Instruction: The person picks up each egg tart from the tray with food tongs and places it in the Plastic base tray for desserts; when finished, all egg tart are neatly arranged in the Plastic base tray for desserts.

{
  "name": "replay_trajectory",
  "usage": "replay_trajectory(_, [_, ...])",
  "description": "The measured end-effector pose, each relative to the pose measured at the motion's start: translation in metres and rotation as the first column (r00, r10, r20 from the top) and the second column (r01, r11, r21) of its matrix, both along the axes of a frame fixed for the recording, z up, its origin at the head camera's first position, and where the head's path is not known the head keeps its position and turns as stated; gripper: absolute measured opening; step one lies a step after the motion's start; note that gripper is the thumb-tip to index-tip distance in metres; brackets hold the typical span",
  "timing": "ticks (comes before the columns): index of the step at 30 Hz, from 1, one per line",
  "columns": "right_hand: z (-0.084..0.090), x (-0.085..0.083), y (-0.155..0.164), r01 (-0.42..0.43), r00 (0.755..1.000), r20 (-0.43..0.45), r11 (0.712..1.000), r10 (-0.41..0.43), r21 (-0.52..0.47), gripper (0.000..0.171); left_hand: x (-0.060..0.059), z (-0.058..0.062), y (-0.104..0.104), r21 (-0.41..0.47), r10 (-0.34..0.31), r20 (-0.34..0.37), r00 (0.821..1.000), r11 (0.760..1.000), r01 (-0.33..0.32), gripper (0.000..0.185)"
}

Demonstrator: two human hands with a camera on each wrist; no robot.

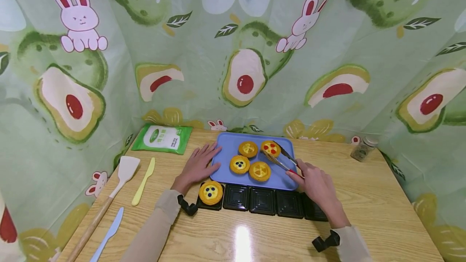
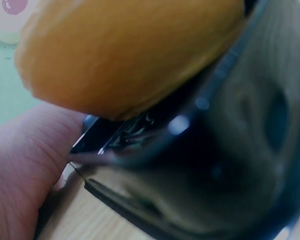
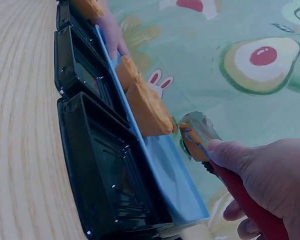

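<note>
The head view looks down across the table; both wrist views sit low and close (left nearly touching), sharing the black tray row (image 1: 262,200).

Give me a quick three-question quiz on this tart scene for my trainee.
1. True or false: the left hand rests flat at the blue tray's edge.
2. How many tarts lie on the tray? A) three B) four C) five
3. Fill in: the right hand grips the ____, whose tips are at the red-dotted tart.

Key: 1 true; 2 B; 3 tongs. One more tart sits in the leftmost black cup.
</note>
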State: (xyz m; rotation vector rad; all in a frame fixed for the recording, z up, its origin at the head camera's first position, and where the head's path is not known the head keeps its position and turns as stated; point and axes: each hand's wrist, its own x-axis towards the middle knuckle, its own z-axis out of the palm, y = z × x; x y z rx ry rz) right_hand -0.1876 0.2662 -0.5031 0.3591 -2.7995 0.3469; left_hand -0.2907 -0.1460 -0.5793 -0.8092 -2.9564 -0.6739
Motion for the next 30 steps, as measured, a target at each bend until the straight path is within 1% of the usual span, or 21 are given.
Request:
replay_trajectory(6, [0.01,0.005,-0.002,-0.019,1.0,0.004,0.999,0.019,0.031,0.043,0.0,0.0,0.0,0.003,-0.005,-0.004,1.0,1.0,0.005,0.07])
replay_trajectory(10, [0.017,0.008,-0.004,-0.039,0.999,0.03,0.998,0.038,0.049,0.052,0.001,0.001,0.0,0.008,-0.001,-0.002,1.0,1.0,0.001,0.07])
replay_trajectory(12, [0.019,0.01,-0.006,-0.055,0.998,0.034,0.997,0.053,0.054,0.054,0.001,0.001,0.0,0.018,-0.001,-0.006,1.0,1.0,0.001,0.07])
replay_trajectory(14, [0.021,0.012,-0.007,-0.072,0.997,0.035,0.996,0.07,0.062,0.052,0.002,0.001,0.0,0.023,-0.004,-0.015,1.0,1.0,0.004,0.07])
replay_trajectory(17, [0.024,0.015,-0.009,-0.092,0.995,0.03,0.994,0.091,0.064,0.043,0.002,-0.001,0.001,0.025,-0.008,-0.02,1.0,1.0,0.008,0.07])
replay_trajectory(21, [0.026,0.019,-0.014,-0.116,0.993,0.015,0.991,0.115,0.062,0.039,0.001,-0.002,0.002,0.017,-0.009,-0.011,1.0,1.0,0.009,0.07])
replay_trajectory(27, [0.028,0.025,-0.021,-0.179,0.983,-0.031,0.982,0.18,0.054,0.035,0.0,-0.002,0.001,0.008,-0.006,-0.007,1.0,1.0,0.006,0.069])
replay_trajectory(30, [0.028,0.028,-0.024,-0.211,0.977,-0.035,0.977,0.213,0.036,0.038,-0.001,0.0,0.0,0.004,-0.005,-0.008,1.0,1.0,0.005,0.069])
